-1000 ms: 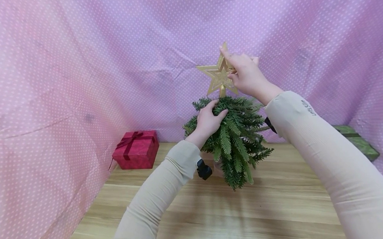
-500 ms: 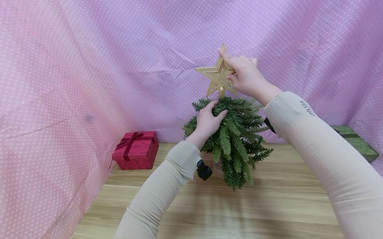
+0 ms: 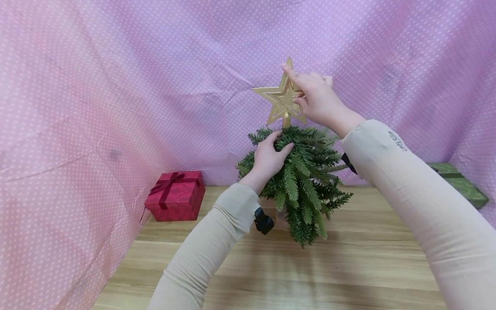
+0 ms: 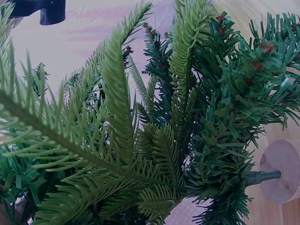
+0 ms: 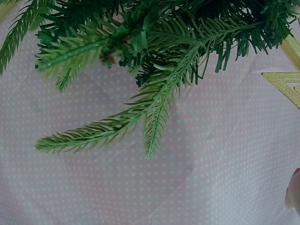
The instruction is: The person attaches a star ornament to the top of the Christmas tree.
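A gold star tree topper (image 3: pixel 282 100) stands upright on the tip of a small artificial Christmas tree (image 3: pixel 308 175), its short gold stem meeting the green needles. My right hand (image 3: pixel 321 97) holds the star by its right side, the index finger stretched along the upper point and the thumb on the front. Just below the stem, my left hand (image 3: pixel 268 159) grips the top of the tree, thumb and index finger around the upper branches; its other fingers are hidden. In the right wrist view, part of the star (image 5: pixel 281 84) and a fingertip (image 5: pixel 294 192) show at the edge.
A red gift box (image 3: pixel 177 198) with a dark ribbon sits at the left on the wooden table (image 3: pixel 338 270). Partly behind my right sleeve is a green box (image 3: pixel 464 186). Pink dotted cloth (image 3: pixel 167 62) hangs behind. The left wrist view shows the tree's round base (image 4: pixel 283 171).
The star and my right hand have shifted very slightly left and down. My left hand keeps its place on the tree. The boxes stay where they were.
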Tool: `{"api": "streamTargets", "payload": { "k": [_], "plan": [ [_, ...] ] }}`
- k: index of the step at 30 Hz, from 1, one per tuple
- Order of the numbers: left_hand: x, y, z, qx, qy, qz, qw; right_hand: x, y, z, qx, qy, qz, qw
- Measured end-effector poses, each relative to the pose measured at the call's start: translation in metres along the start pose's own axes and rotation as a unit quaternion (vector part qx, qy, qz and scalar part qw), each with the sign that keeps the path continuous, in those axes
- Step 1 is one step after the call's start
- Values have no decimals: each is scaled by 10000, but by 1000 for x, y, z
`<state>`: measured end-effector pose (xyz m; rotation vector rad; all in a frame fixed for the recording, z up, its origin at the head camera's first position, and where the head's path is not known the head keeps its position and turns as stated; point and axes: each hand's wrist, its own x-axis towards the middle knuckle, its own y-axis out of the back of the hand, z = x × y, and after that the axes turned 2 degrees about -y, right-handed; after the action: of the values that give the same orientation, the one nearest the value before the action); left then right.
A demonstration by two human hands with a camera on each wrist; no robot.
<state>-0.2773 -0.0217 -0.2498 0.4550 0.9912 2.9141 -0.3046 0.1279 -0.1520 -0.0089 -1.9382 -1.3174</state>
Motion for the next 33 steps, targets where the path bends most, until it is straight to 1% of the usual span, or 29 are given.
{"api": "streamTargets", "payload": {
  "k": [6, 18, 23, 29, 33],
  "plan": [
    [0, 0, 1, 23, 37, -10, 10000, 0, 0, 1, -49, 128, 23, 9999],
    [-2, 0, 3, -1, 119, -20, 9999, -4, 3, 0, 14, 175, 134, 9998],
    [-1, 2, 4, 30, 111, -16, 9999, -6, 6, 2, 52, 272, 311, 9991],
    [-1, 2, 4, 1, 111, -30, 9999, -12, 7, 12, 169, 206, 624, 9977],
    [-2, 1, 4, -48, 140, -33, 9999, -20, 8, 16, 392, 153, 813, 9958]
  ]
}}
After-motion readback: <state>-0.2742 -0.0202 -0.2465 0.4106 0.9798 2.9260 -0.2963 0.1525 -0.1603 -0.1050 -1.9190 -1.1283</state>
